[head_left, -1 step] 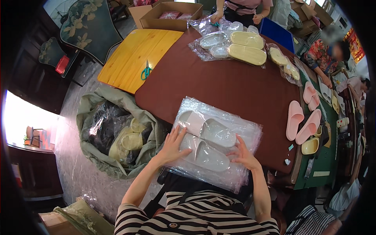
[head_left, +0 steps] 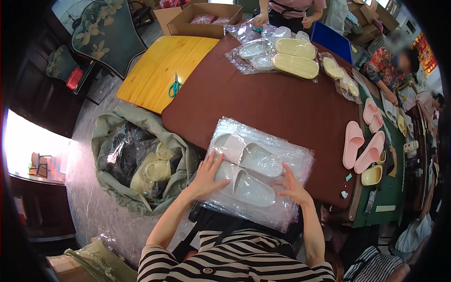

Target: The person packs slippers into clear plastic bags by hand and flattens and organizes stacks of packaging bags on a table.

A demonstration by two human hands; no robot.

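A pair of pale grey slide slippers [head_left: 256,189] lies side by side inside a clear plastic bag, on a stack of flat clear bags [head_left: 293,157] at the table's near edge. My left hand [head_left: 206,176] rests with spread fingers on the bag's left side, by the slippers' straps. My right hand [head_left: 292,185] is at the toe ends, its fingers apart and slightly bent against the plastic. Neither hand is closed around the slippers.
Left of the brown table [head_left: 225,94] stands a sack [head_left: 122,199] with bagged slippers. Scissors [head_left: 174,87] lie on the yellow wooden tabletop [head_left: 155,70]. Bagged yellow slippers [head_left: 296,66] lie at the far side, near another person. Pink slippers [head_left: 353,143] are at the right.
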